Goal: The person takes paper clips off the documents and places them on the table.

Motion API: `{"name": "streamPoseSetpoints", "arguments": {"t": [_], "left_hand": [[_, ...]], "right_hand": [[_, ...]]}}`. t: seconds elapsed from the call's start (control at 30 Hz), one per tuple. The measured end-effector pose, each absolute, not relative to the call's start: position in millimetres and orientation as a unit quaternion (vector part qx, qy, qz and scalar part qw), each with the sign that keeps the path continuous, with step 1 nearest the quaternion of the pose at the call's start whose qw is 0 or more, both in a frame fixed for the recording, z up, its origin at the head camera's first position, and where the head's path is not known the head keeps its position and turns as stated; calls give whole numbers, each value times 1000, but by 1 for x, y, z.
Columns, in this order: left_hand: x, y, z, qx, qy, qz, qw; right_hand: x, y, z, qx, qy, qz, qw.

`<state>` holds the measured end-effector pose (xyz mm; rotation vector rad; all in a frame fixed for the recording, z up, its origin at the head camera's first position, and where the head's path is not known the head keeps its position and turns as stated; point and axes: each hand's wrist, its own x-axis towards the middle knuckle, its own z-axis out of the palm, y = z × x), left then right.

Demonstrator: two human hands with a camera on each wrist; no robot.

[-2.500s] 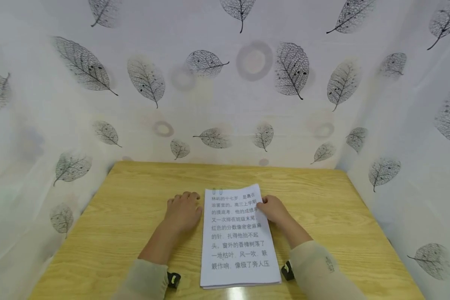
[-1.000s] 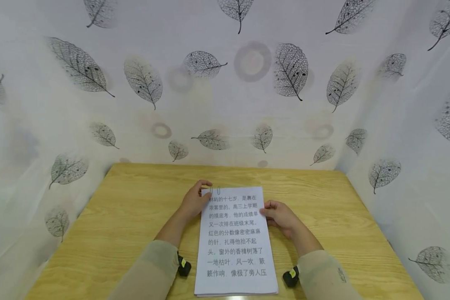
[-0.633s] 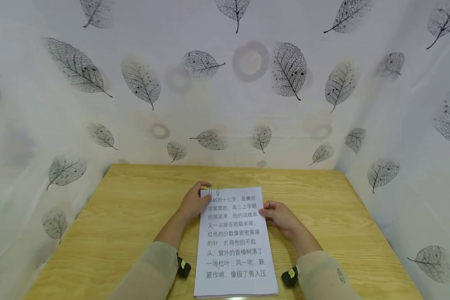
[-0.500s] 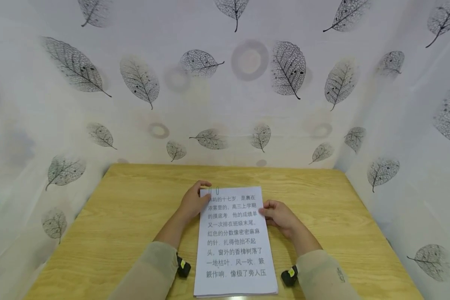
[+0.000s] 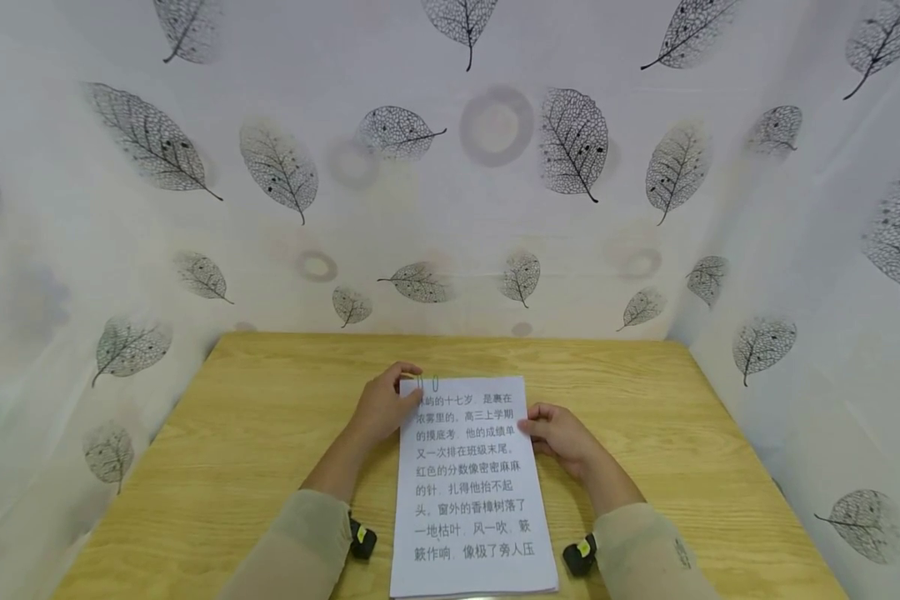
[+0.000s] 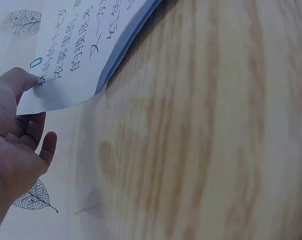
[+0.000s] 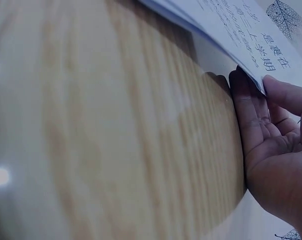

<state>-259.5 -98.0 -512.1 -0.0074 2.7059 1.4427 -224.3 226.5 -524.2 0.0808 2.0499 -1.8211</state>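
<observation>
Left hand (image 5: 386, 406): nearly closed, thumb above and fingers beneath, pinching the upper left corner of a stack of printed paper (image 5: 471, 493), with two paper clips (image 5: 435, 383) on its far edge, one beside the thumb, the other just to the right. Right hand (image 5: 562, 435): likewise nearly closed, thumb above and fingers under, pinching the right edge of the stack below its upper corner. Stack between both hands, extending past them towards the person; wood-grain worktop (image 5: 262, 433) beneath.
</observation>
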Motion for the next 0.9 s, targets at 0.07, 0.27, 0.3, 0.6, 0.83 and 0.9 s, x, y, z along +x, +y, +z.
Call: {"name": "streamPoseSetpoints", "arguments": {"t": [0.07,0.27,0.3,0.6,0.83,0.9], "left_hand": [[-259,-98,-511,1,885,465,30],[-258,-97,-509,-6,885,465,30],[-258,-97,-508,-7,885,465,30],[-257,-102,-502,-10,875,482,30],[-257,-111,-499,-8,879,477,24],[-256,-113,-499,-8,880,475,24]], "right_hand": [[-224,227,-524,30,732,-652,198],[-224,227,-525,25,728,-655,199],[-224,227,-525,22,728,-656,199],[-224,228,-527,17,731,-652,200],[-224,228,-527,20,733,-651,197],[-224,228,-528,19,733,-651,196]]}}
